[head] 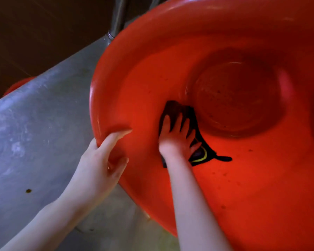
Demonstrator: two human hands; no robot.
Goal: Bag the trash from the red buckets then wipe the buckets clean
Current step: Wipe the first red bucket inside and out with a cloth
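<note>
A large red bucket (170, 57) fills the right of the head view, tilted so I look down into it; dark specks dot its inner wall and bottom. My left hand (100, 160) grips the bucket's near-left rim, thumb inside and fingers curled round the outside. My right hand (176, 136) reaches inside and presses flat, fingers spread, on a dark cloth with a yellow-edged patch (201, 153) against the inner wall just short of the bottom.
Grey concrete floor (34, 124) lies to the left and below the bucket. A metal pole (118, 17) rises behind the rim at the top. A bit of another red object (16, 86) shows at the far left by a dark wall.
</note>
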